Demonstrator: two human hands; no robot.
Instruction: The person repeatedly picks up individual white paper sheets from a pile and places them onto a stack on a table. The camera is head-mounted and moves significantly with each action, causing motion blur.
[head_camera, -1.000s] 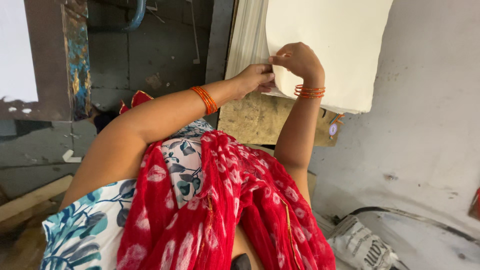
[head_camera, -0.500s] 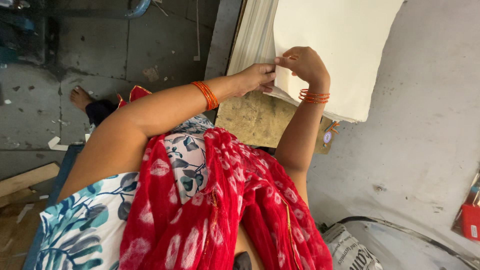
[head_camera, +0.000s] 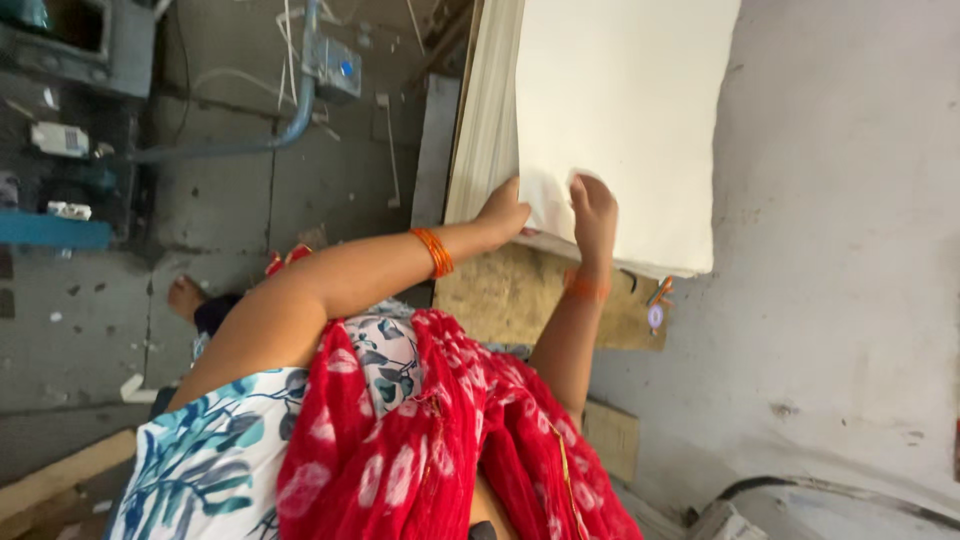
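Head view: big stack of white paper sheets (head_camera: 490, 110) sits on a rough brown board (head_camera: 510, 295), smooth top sheet (head_camera: 625, 120) overhanging its edge. My left hand (head_camera: 503, 212) pinches that sheet's near edge; my right hand (head_camera: 594, 212) presses flat on it, fingers spread, orange bangles (head_camera: 434, 252) on my wrist.

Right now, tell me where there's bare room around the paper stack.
Free: the brown board below the paper stack, between both forearms. Crowded: the stack's near corner, where the left hand and right hand rest.
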